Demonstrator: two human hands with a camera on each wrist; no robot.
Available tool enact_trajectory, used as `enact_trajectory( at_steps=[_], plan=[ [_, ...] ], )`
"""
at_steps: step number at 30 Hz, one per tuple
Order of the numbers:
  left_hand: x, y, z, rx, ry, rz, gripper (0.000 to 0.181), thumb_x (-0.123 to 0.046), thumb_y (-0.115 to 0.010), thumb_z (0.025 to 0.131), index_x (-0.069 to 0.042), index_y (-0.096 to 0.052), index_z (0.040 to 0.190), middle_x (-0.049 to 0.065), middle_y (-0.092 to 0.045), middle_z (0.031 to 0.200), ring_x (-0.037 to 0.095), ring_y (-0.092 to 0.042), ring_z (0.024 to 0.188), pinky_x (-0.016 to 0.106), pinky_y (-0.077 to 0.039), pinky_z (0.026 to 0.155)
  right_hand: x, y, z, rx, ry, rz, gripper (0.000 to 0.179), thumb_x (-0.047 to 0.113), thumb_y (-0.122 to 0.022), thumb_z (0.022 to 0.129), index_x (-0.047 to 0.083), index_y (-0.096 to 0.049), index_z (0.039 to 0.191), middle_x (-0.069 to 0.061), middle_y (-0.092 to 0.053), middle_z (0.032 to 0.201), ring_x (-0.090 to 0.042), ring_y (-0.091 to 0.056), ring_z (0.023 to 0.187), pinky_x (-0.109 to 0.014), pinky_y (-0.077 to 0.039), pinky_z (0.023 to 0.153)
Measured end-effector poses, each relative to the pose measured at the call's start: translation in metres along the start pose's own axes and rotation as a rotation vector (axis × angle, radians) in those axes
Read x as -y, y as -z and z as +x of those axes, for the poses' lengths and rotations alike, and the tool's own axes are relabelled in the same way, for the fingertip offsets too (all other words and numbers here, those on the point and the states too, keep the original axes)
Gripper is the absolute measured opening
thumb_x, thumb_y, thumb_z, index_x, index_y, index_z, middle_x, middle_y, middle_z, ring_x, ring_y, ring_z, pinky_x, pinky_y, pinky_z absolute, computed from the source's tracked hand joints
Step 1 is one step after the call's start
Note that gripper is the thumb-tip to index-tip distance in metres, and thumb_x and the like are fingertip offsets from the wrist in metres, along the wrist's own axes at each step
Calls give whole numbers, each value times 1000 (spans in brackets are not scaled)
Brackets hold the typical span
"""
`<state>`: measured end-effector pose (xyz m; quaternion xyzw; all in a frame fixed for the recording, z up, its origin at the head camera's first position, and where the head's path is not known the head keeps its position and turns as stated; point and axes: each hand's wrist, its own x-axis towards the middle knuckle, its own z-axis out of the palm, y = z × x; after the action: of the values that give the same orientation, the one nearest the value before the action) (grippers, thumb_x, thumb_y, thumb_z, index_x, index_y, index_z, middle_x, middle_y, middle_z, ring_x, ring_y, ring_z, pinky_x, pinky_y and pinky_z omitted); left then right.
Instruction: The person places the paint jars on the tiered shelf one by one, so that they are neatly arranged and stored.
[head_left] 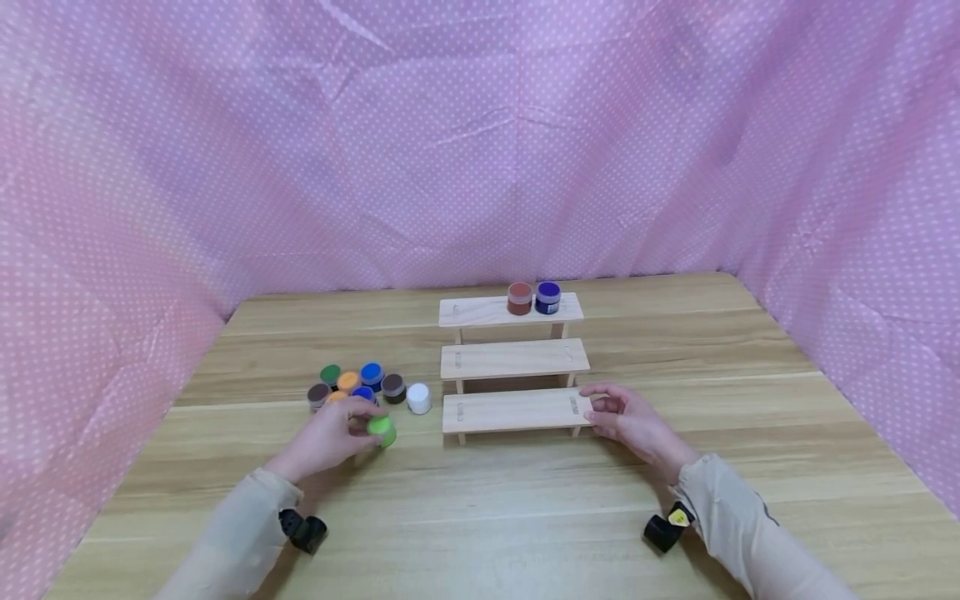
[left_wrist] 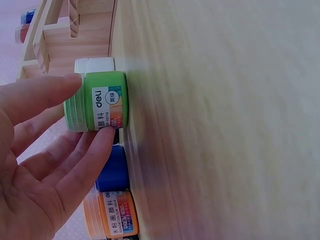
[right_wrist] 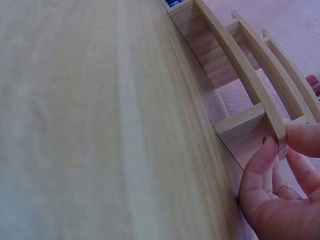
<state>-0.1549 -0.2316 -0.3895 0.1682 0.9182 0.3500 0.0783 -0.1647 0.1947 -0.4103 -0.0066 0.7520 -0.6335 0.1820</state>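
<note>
Head view shows the left hand [head_left: 326, 439] pinching a light green jar [head_left: 382, 430] between its fingers [left_wrist: 86, 167], left of the three-step wooden stand [head_left: 514, 360] and near the other jars [head_left: 349, 382] on the surface [head_left: 510, 517]. The right hand [head_left: 632, 422] pinches the right end of the lowest board [head_left: 513, 411]. The top board [head_left: 478, 312] carries a reddish jar [head_left: 519, 300] and a dark blue jar [head_left: 547, 300].

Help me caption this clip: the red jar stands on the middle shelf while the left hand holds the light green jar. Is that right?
Not quite: the red jar stands on the top shelf, as the head view shows. The left hand does hold the light green jar.
</note>
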Motion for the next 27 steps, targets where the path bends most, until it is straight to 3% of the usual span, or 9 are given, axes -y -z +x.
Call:
enact_trajectory(
  at_steps=[7, 13, 20, 27],
  plan=[
    [-3, 1, 0, -24, -8, 32, 33, -6, -71, 79, -1, -64, 111, 8, -63, 104, 19, -62, 93, 29, -57, 77, 2, -2, 0, -12, -5, 0, 43, -1, -56, 88, -5, -42, 128, -4, -53, 96, -10, -54, 82, -20, -53, 70],
    [-4, -1, 0, -59, -5, 3, 32, -8, -70, 81, -2, -64, 111, 7, -64, 103, 18, -61, 91, 27, -56, 76, 1, -2, 0, 7, 18, 5, 45, -2, -56, 87, -8, -40, 128, -3, -52, 94, -8, -54, 81, -20, -53, 69],
    [-9, -2, 2, -112, -18, -6, 34, -10, -69, 81, -4, -63, 114, 8, -65, 109, 20, -61, 94, 28, -56, 77, 2, -3, 2, -18, -11, -8, 44, -2, -57, 87, -3, -43, 128, -4, -52, 97, -10, -54, 83, -20, -53, 71],
    [-20, 1, 4, -135, 61, -27, 36, -14, -66, 85, -8, -60, 120, 11, -61, 115, 21, -59, 91, 26, -54, 72, 1, -2, 0, -23, -22, -14, 43, -1, -56, 87, -4, -43, 128, -5, -53, 97, -10, -55, 82, -20, -53, 71]
  ],
)
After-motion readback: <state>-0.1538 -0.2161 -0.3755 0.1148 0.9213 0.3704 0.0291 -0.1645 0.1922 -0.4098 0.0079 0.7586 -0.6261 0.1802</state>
